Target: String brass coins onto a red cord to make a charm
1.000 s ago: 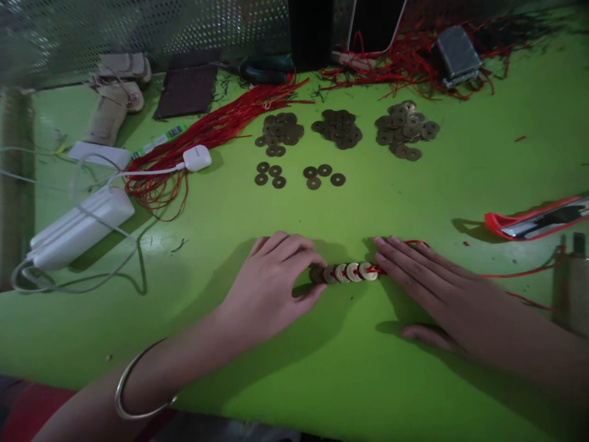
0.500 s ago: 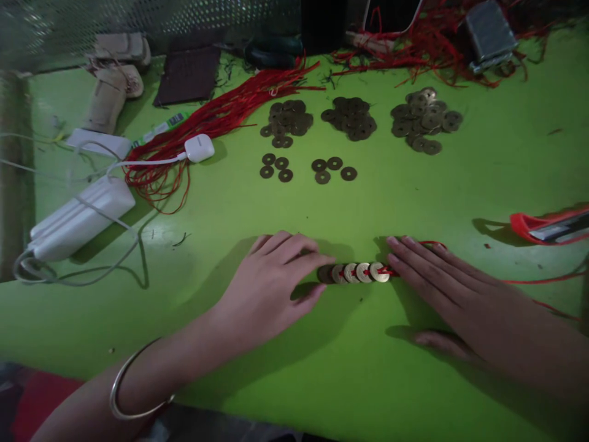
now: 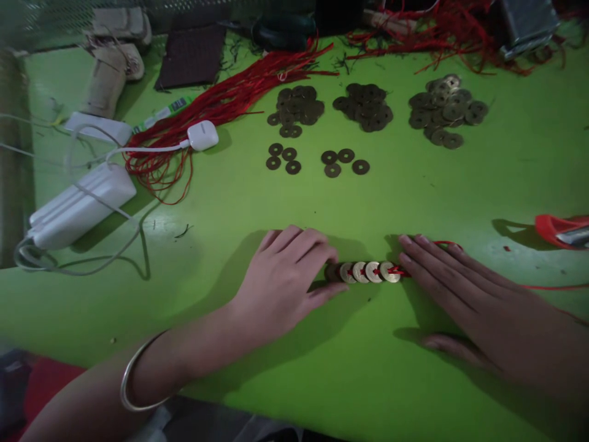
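Observation:
A row of overlapping coins (image 3: 373,272) with holes, joined by red cord, lies flat on the green table (image 3: 221,380). My left hand (image 3: 283,282) has its thumb and curled index finger at either edge of the row's left end, which they partly cover. My right hand (image 3: 473,298) rests flat on the table, fingers stretched out, over the red cord (image 3: 405,274) just right of the last coin. More of that cord comes out beyond the right hand.
Behind are coin piles (image 3: 363,107) and two small coin groups (image 3: 345,162). A bundle of red cords (image 3: 221,101) lies back left, near a white adapter (image 3: 83,209) with cables. At the right edge is a red-handled cutter (image 3: 559,230). A dark green-handled tool (image 3: 283,34) sits at the back.
The whole view has shifted slightly, so most things appear a bit further right. My left thumb and index finger have come further over the left end of the coin row. My right hand stays flat.

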The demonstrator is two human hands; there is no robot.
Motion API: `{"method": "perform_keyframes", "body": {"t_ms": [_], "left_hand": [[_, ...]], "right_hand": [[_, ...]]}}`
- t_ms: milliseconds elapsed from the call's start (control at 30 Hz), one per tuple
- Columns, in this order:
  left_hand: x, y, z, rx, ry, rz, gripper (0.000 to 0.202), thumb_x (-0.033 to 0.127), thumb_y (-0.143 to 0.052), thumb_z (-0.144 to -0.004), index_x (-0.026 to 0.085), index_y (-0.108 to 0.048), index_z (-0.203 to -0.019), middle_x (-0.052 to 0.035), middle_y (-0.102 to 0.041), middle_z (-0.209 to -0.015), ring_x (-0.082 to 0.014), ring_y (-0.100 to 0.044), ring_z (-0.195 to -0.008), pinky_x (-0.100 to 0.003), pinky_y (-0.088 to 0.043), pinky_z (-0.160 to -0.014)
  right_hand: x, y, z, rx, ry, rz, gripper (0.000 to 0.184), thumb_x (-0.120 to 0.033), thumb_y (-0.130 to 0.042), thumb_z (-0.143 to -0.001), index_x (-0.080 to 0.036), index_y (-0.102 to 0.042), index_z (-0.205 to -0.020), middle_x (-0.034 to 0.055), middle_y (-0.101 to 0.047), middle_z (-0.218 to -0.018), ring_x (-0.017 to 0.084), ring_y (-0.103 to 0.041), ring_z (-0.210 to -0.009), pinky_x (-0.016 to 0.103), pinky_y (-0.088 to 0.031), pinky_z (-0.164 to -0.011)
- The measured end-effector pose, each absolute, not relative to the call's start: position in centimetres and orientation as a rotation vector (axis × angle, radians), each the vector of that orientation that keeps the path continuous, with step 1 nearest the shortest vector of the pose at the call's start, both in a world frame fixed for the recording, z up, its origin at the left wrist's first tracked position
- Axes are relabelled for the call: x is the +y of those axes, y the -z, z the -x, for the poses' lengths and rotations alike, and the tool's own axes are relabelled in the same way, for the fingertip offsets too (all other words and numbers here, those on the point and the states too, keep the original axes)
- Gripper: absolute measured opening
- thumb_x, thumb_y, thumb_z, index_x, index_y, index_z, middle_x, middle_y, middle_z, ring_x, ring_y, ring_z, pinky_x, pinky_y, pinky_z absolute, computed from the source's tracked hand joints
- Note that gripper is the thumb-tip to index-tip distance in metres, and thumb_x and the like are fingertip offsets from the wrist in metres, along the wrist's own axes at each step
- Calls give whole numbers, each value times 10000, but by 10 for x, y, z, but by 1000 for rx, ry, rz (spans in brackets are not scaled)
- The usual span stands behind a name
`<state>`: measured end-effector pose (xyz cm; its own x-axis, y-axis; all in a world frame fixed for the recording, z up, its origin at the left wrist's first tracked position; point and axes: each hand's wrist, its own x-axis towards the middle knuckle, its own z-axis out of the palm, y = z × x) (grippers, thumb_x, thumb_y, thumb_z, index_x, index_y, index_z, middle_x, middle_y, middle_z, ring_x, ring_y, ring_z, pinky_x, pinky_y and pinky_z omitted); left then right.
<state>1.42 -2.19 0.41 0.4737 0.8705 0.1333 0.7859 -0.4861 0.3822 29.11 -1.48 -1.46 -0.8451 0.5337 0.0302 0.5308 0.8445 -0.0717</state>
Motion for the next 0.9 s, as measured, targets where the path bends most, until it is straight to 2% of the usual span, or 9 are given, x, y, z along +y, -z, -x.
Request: {"method": "perform_keyframes", "body": {"t_ms": [100, 233, 300, 400, 467, 567, 667, 900], "left_hand": [[-21, -6, -14, 1379, -456, -2383, 211, 316, -651, -798, 163, -609, -937, -9, -655, -918, -158, -560, -825, -298, -422, -672], [-20, -10, -11, 1350, -397, -2272, 212, 269, -657, -776, 216, -618, -978, 9, -650, -972, -179, -550, -913, -333, -413, -750], [-20, -11, -11, 1361, -381, -2241, 249, 304, -655, -777, 222, -611, -1009, 5, -644, -995, -187, -544, -940, -348, -410, -777], [-21, -8, -11, 1426, -383, -2259, 413, 465, -655, -757, 179, -585, -1048, -32, -635, -1013, -203, -540, -930, -365, -414, -778], [-21, -6, -12, 1456, -404, -2307, 433, 511, -646, -747, 163, -591, -998, -43, -636, -977, -202, -541, -892, -358, -417, -747], [-21, -5, -13, 1434, -452, -2344, 263, 389, -675, -762, 172, -611, -896, -23, -637, -913, -184, -541, -843, -329, -414, -694], [-21, -7, -12, 1406, -462, -2286, 199, 291, -698, -743, 189, -621, -895, -6, -641, -915, -181, -541, -844, -329, -414, -689], [-20, -10, -10, 1394, -424, -2161, 274, 336, -719, -708, 227, -629, -943, 12, -638, -947, -200, -529, -913, -379, -404, -761]], "right_hand": [[-15, 15, -291, -2969, -85, 856, 729, -537, -307, -911, -61, -205, -1454, 154, -246, -1506, 281, -268, -1373, 448, -273, -1092], [-15, 15, -292, -2960, -83, 851, 718, -538, -297, -915, -73, -210, -1455, 147, -256, -1503, 282, -268, -1372, 453, -267, -1092], [-15, 15, -292, -2962, -74, 842, 727, -547, -295, -914, -63, -215, -1451, 152, -261, -1500, 281, -266, -1373, 452, -269, -1089], [-15, 15, -292, -2967, -75, 842, 737, -556, -304, -909, -53, -232, -1443, 156, -259, -1500, 280, -263, -1374, 448, -269, -1090], [-15, 15, -292, -2966, -75, 850, 735, -559, -304, -908, -56, -240, -1441, 155, -259, -1501, 281, -267, -1372, 452, -268, -1090], [-14, 15, -292, -2969, -64, 844, 734, -560, -300, -909, -55, -245, -1439, 157, -255, -1501, 284, -271, -1370, 456, -276, -1087], [-14, 15, -291, -2991, -47, 830, 743, -562, -304, -909, -40, -250, -1434, 168, -242, -1504, 288, -266, -1372, 457, -285, -1083], [-14, 16, -292, -2969, -33, 814, 759, -567, -306, -906, -22, -247, -1432, 174, -250, -1499, 289, -247, -1379, 448, -248, -1100]]}}
